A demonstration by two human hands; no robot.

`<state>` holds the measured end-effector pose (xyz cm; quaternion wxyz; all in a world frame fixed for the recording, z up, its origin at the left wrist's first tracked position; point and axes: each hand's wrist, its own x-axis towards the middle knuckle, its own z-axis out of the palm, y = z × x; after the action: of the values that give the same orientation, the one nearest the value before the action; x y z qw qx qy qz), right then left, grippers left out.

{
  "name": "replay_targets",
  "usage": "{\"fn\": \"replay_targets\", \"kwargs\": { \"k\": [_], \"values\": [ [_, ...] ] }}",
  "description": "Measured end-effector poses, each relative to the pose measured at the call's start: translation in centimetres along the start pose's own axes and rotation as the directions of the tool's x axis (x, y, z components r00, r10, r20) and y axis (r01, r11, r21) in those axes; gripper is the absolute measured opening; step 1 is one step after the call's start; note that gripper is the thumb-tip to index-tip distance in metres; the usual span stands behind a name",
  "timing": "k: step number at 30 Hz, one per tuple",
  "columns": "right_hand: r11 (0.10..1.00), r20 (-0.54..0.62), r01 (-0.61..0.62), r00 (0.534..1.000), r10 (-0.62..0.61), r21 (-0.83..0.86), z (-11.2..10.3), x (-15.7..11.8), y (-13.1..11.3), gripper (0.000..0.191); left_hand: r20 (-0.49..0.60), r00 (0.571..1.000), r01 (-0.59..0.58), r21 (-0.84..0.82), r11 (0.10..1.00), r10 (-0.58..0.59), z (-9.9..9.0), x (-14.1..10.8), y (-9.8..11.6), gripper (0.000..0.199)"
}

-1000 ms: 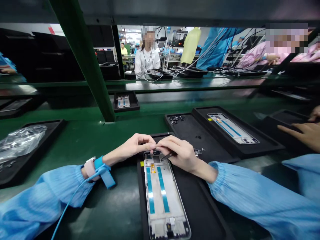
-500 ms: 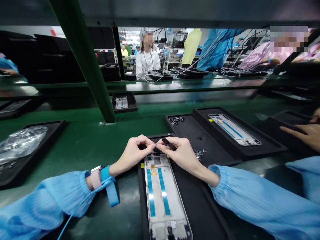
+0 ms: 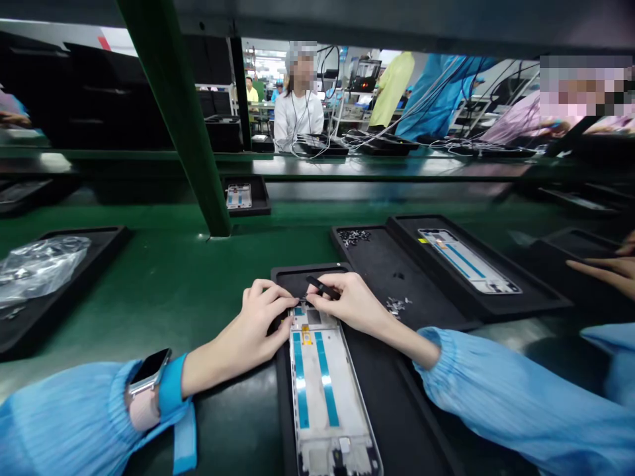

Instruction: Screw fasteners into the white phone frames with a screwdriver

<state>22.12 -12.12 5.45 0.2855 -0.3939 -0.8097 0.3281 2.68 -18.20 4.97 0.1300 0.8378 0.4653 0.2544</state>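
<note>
A silver phone frame (image 3: 342, 383) with two blue strips lies in a black foam tray (image 3: 285, 410). My left hand (image 3: 265, 317) rests at the frame's upper left edge, fingers bent and somewhat apart, with fingertips touching the rim. Pinched in my right hand (image 3: 347, 297) is a slim black tool (image 3: 322, 287), held over the frame's top end. Whatever tiny part may be between its thumb and fingertip is too small to tell.
To the right are a tray with small parts (image 3: 426, 291) and another tray holding a second frame (image 3: 471, 261). Far left, a tray holds a plastic bag (image 3: 44, 268). A green post (image 3: 183, 132) slants down behind. At the right edge is another person's hand (image 3: 605, 271).
My left hand has come away from my right fingertips, turned, and moved down to the frame's left edge. My right hand has shifted slightly left and lower, still with the black tool.
</note>
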Motion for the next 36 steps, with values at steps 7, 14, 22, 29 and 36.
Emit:
{"fn": "replay_targets", "kwargs": {
  "k": [7,14,22,29,36],
  "values": [
    [0.997,0.147,0.023,0.989,-0.033,0.07,-0.27,0.24,0.24,0.009,0.014,1.0,0.021,-0.159,0.987,-0.019,0.01,0.39,0.06,0.029],
    [0.988,0.174,0.139,0.973,-0.149,0.07,-0.23,0.28,-0.09,0.008,0.036,0.997,0.073,-0.144,0.987,-0.069,0.1,0.24,0.52,0.021],
    [0.984,0.171,0.177,0.97,-0.172,-0.012,-0.32,0.08,-0.42,0.009,0.03,0.998,0.06,-0.074,0.995,-0.057,0.16,0.18,0.65,0.017],
    [0.961,0.173,0.272,0.95,-0.261,-0.047,-0.41,0.11,-0.2,0.009,0.019,1.0,0.018,-0.043,0.999,-0.017,0.24,0.25,0.47,0.015],
    [0.941,0.147,0.311,0.945,-0.292,-0.133,0.0,-0.22,-0.36,0.013,0.033,0.999,0.009,-0.039,0.999,-0.008,0.1,0.29,0.53,0.016]
  ]
}}
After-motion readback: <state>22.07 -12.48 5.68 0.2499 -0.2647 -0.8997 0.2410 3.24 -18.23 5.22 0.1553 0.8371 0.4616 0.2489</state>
